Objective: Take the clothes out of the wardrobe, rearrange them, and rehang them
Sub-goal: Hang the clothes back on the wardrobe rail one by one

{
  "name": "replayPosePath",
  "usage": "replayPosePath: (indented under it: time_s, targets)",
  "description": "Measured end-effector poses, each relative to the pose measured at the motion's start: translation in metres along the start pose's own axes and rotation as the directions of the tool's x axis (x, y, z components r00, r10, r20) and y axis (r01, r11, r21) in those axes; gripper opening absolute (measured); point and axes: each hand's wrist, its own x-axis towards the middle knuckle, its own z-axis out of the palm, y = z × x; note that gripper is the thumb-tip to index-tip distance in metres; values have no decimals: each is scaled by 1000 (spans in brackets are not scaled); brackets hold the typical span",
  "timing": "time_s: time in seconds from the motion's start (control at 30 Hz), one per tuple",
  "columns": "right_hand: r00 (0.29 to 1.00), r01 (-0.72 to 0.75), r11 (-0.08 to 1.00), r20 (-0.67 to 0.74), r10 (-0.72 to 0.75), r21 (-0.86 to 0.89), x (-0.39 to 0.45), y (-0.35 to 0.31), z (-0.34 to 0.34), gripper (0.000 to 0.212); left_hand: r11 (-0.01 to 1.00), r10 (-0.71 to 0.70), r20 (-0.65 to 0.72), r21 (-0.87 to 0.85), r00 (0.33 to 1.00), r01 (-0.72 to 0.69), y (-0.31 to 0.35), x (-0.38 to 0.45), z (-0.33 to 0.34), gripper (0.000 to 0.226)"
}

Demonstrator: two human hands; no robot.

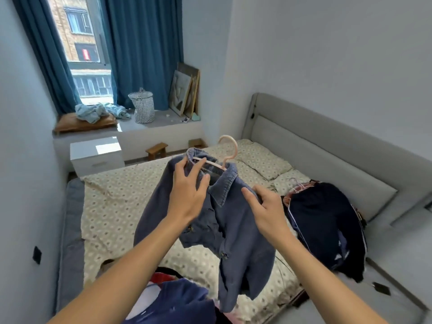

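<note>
You hold a blue denim jacket (pixel 224 220) up over the bed (pixel 121 206), its collar threaded on a pale pink plastic hanger (pixel 225 152) whose hook rises above the fabric. Your left hand (pixel 187 190) pinches the jacket's shoulder between thumb and fingers, right at the hanger's arm; your right hand (pixel 266 211) curls round the cloth at the opposite shoulder, thumb on top. The jacket hangs free of the patterned bedsheet, one sleeve trailing down towards the bed's near edge.

On the bed to the right of the jacket, against the grey padded headboard (pixel 327 146), lies a dark navy garment (pixel 327 225) with white piping, a pale hanger poking from its top. More clothes, blue and red (pixel 173 298), sit heaped at the bed's near edge beneath your forearms. Beyond the bed's far side stand a white nightstand (pixel 97 155) and a small wooden stool (pixel 157 149); on the window ledge above them rest a checked laundry basket (pixel 142 106), crumpled light blue cloth (pixel 93 112) on a brown cushion, and framed pictures (pixel 184 90) leaning on the wall.
</note>
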Motion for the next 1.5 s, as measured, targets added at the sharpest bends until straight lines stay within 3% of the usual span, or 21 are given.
replayPosePath:
  time_s: [0.2, 0.37, 0.53, 0.83, 1.03, 1.27, 1.5]
  targets:
    - [987, -93, 984, -143, 71, -152, -26, 28, -69, 50, 997, 8, 232, 75, 973, -26, 77, 8, 83, 64]
    - [960, -192, 959, -243, 140, -207, -50, 64, -123, 50, 994, 107, 282, -56, 953, -95, 118, 4, 167, 44]
    - [924, -273, 936, -331, 190, -225, -76, 110, -188, 49, 968, 241, 319, -149, 916, -203, 154, -9, 270, 46]
    - [912, -321, 945, -292, 288, -68, -104, 172, -297, 49, 921, 372, 374, -265, 850, -287, 227, -27, 396, 46]
    - [895, -349, 937, -291, 337, 12, -111, 194, -363, 31, 890, 454, 422, -262, 785, -373, 265, -23, 450, 41]
    - [820, -446, 892, -434, 373, -77, -103, 234, -436, 18, 802, 597, 509, -363, 621, -473, 309, -14, 510, 38]
    - [690, -502, 860, -641, 337, -88, -74, 293, -528, 23, 611, 791, 510, -626, 338, -484, 362, -16, 571, 27]
